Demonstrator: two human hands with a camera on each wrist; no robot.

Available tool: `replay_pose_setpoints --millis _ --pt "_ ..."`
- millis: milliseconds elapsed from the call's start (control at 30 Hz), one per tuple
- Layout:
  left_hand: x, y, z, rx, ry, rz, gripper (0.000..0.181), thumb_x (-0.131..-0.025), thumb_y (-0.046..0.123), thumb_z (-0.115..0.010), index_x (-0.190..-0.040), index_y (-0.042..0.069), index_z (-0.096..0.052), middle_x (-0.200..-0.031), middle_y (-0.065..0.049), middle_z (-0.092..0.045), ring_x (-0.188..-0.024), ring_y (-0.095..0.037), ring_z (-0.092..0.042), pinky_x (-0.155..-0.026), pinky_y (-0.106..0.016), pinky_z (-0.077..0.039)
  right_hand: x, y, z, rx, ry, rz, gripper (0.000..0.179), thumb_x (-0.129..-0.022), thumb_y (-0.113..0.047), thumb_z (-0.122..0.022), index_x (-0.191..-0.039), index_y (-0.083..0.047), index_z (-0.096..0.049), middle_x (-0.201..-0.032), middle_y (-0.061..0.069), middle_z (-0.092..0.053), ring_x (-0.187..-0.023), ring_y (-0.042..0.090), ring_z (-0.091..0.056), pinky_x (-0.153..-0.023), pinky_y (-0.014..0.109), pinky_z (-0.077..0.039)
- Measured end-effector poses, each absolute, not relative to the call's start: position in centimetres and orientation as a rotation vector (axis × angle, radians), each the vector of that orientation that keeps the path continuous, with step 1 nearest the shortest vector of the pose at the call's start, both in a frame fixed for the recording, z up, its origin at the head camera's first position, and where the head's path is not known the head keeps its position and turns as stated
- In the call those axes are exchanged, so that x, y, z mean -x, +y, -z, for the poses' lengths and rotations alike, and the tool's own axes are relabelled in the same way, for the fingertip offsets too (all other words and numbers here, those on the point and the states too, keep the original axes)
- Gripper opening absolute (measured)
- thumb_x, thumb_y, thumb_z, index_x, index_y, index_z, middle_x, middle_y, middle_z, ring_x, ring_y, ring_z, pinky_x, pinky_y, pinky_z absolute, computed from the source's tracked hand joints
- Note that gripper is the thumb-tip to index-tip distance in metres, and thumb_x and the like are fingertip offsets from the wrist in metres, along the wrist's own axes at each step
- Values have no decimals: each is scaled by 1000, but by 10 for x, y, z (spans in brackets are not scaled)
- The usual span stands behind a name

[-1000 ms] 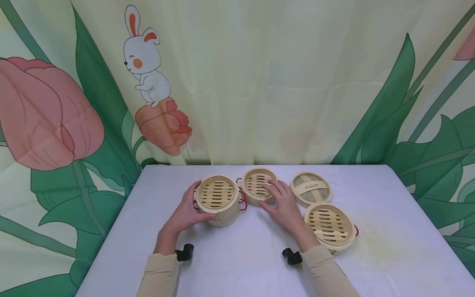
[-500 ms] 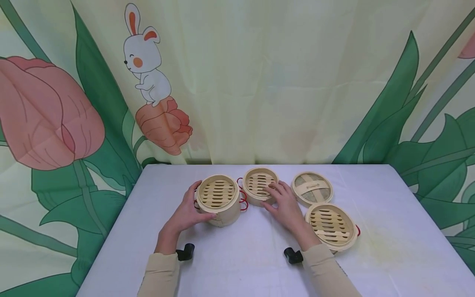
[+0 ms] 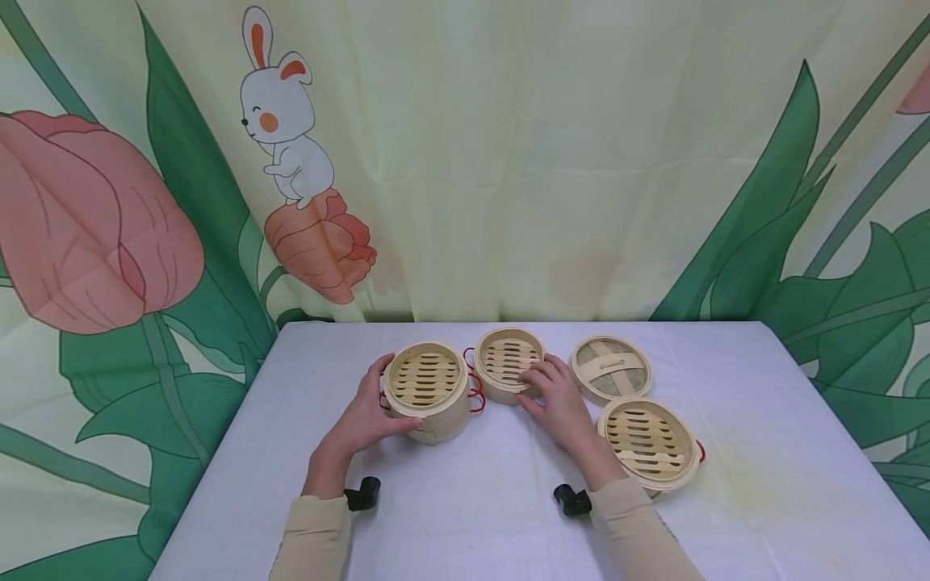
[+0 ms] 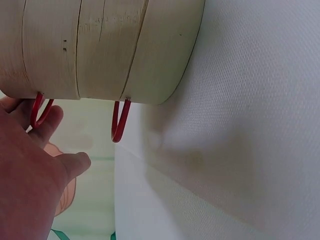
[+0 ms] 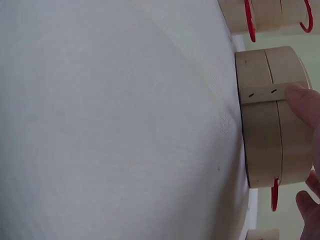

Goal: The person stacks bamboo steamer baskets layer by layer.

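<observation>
A stack of round bamboo steamer baskets (image 3: 429,387) with a slatted top and red loops stands left of centre on the table. My left hand (image 3: 366,415) holds it, thumb across the front and fingers around the left side. In the left wrist view the stack's side (image 4: 102,50) shows several tiers. Just behind and to the right is another bamboo steamer basket (image 3: 501,359). My right hand (image 3: 563,410) grips it at its front right, the thumb against its side band (image 5: 260,94) in the right wrist view. Its other fingers are partly out of that view.
A round woven steamer lid (image 3: 613,367) lies at the back right. In front of it sits another slatted steamer basket (image 3: 647,442) with a red loop, close to the right forearm. White cloth covers the table (image 3: 465,516), and a printed curtain (image 3: 508,161) hangs behind.
The fingers of my right hand have drawn in slightly closer on the rear steamer basket. My left hand and the stack have stayed in place.
</observation>
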State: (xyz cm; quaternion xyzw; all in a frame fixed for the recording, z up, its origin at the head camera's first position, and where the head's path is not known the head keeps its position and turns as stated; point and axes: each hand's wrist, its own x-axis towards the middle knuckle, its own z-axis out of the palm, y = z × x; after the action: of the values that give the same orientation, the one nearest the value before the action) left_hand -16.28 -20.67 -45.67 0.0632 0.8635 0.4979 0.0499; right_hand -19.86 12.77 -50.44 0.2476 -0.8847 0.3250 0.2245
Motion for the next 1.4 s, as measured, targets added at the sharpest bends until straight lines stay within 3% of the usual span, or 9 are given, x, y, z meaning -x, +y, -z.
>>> replay_pose_setpoints --millis 500,1400 --pt "165 -208 461 -198 2594 -1539 122 -70 32 -94 -159 13 -14 -158 -18 -21 -137 -42 -39 -111 -57 -33 196 122 510 -709 -2289 -925 30 -76 -13 -88 -101 -10 -72 -108 11 -62 -122 45 -45 -105 57 -35" --pt "165 -209 460 -167 2627 -1499 125 -66 35 -96 -158 16 -14 -157 -15 -25 -138 -34 -36 -112 -56 -31 188 122 473 -713 -2160 -911 33 -74 -8 -90 -103 -6 -73 -104 13 -62 -118 47 -47 -102 57 -36"
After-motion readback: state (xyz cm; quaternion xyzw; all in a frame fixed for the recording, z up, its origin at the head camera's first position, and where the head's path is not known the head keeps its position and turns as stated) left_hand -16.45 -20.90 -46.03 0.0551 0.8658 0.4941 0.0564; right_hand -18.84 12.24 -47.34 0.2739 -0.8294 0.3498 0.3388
